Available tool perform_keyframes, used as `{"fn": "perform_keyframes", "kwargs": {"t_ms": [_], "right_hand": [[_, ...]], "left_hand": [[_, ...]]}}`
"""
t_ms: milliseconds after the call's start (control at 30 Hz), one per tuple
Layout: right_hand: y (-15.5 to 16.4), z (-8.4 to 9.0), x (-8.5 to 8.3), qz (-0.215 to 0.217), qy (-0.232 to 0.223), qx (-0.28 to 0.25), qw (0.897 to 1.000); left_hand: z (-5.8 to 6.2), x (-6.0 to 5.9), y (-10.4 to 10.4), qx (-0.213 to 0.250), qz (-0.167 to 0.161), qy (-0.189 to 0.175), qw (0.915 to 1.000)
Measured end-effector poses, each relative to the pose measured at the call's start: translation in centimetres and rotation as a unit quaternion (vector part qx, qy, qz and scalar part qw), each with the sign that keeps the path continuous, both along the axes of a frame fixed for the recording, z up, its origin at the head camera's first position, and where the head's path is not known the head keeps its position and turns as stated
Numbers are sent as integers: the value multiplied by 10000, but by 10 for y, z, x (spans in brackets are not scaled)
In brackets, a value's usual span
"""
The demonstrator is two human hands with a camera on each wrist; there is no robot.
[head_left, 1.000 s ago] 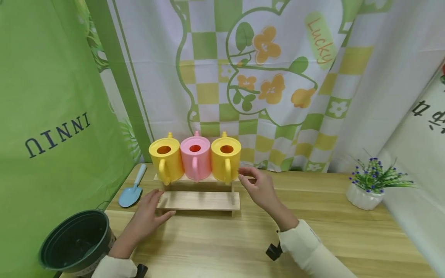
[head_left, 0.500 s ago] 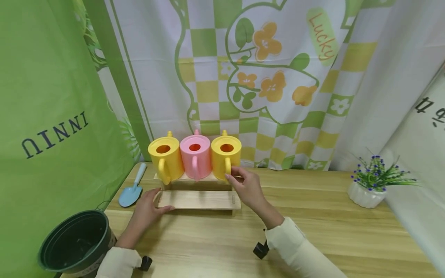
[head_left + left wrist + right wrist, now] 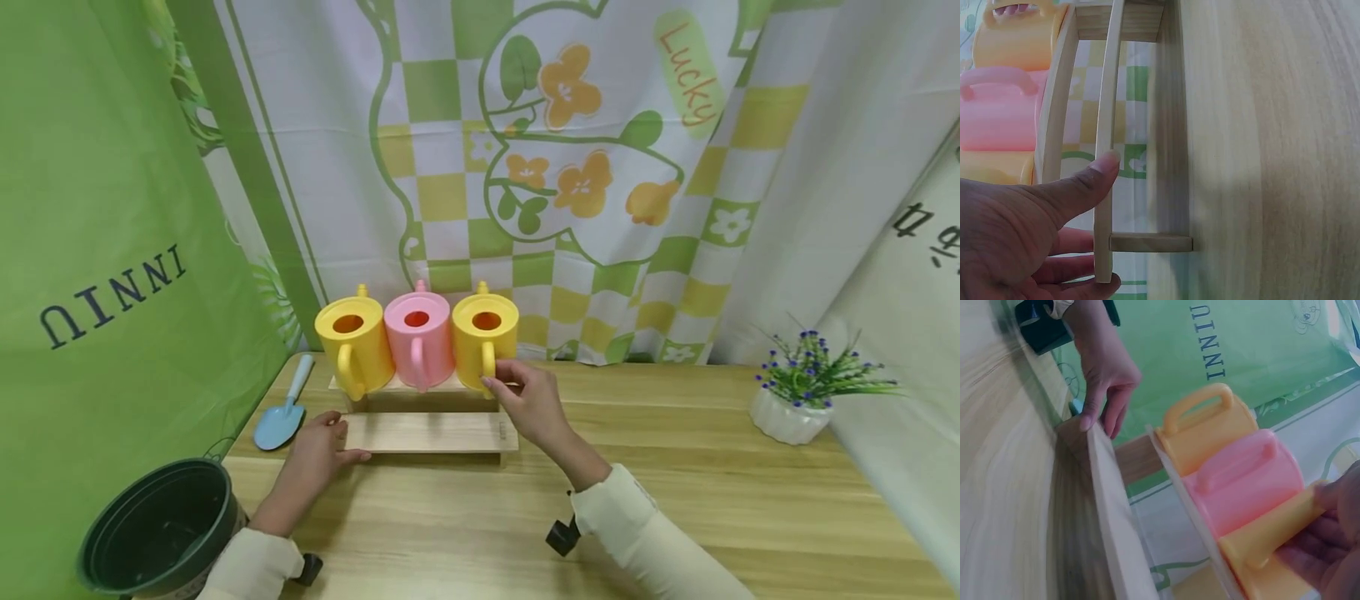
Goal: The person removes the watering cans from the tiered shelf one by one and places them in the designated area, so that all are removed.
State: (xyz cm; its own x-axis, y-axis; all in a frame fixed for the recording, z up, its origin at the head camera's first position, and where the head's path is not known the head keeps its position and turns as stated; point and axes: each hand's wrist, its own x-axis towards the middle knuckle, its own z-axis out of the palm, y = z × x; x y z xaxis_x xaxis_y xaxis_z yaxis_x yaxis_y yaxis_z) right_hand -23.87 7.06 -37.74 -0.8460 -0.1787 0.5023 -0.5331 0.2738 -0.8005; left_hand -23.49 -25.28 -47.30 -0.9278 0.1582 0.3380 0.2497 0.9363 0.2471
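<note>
A two-tier wooden rack (image 3: 431,433) stands on the table with three watering cans on its upper shelf: yellow (image 3: 352,337), pink (image 3: 417,337) and yellow (image 3: 486,333). My left hand (image 3: 337,440) pinches the left end of the lower shelf. In the left wrist view the thumb (image 3: 1079,187) lies on top of the board (image 3: 1107,125) with fingers beneath. My right hand (image 3: 498,385) curls its fingers round the handle of the right yellow can. In the right wrist view that handle (image 3: 1272,537) sits in my right hand (image 3: 1335,544), next to the pink can (image 3: 1241,481).
A blue trowel (image 3: 281,417) lies left of the rack. A black plant pot (image 3: 157,529) stands at the table's front left corner. A small white pot of purple flowers (image 3: 795,408) stands far right. Printed curtains hang close behind the wooden table (image 3: 675,500).
My right hand moved left from beside the right yellow can and closed on its handle. My left hand slid to the lower shelf's left end and pinched it.
</note>
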Motion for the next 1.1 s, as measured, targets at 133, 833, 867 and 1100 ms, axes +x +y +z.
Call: {"fn": "perform_keyframes", "kwargs": {"t_ms": [133, 833, 867, 1100], "right_hand": [[3, -5, -1, 84, 194, -471, 9987], [48, -8, -2, -401, 917, -1074, 9892], [49, -9, -2, -457, 928, -1067, 9889], [60, -19, -1, -696, 701, -1009, 9900]], "left_hand": [[-1, 1, -1, 171, -120, 137, 9997], [5, 3, 2, -237, -63, 72, 9997], [5, 3, 3, -220, -73, 86, 9997], [5, 4, 3, -210, -59, 28, 9998]]}}
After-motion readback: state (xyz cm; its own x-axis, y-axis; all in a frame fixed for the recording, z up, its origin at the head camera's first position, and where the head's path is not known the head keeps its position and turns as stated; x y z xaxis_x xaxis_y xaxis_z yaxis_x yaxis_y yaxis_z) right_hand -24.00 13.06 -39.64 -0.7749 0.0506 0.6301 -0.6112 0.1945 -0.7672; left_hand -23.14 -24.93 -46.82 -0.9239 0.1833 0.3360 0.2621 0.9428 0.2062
